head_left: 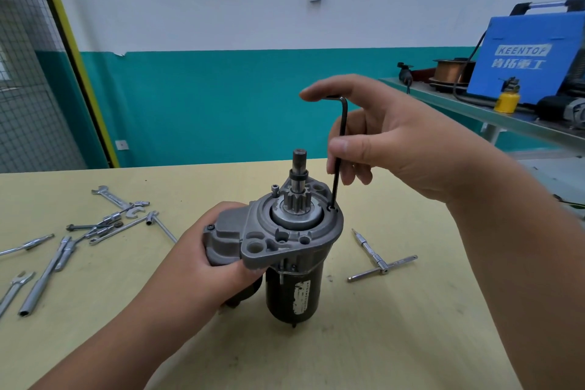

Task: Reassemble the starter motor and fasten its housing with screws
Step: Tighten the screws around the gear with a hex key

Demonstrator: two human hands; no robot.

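Head view: the starter motor (294, 250) stands upright on the counter (411, 310). The left hand (215, 260) steadies it, fingers clamped round its housing, likely so the right hand (395, 142), fingers pinching a hex key (340, 149), can drive a screw (331, 208) seated in the motor's flange hole. Loose wrenches (104, 225) lie left of the motor.

Workshop. Wrenches (110, 196) and socket drivers (47, 272) strewn on table (380, 326) left of left grip (209, 250); blue welding machine (519, 57), wire spool (449, 71), oil can (506, 100) beyond right grip (395, 142).
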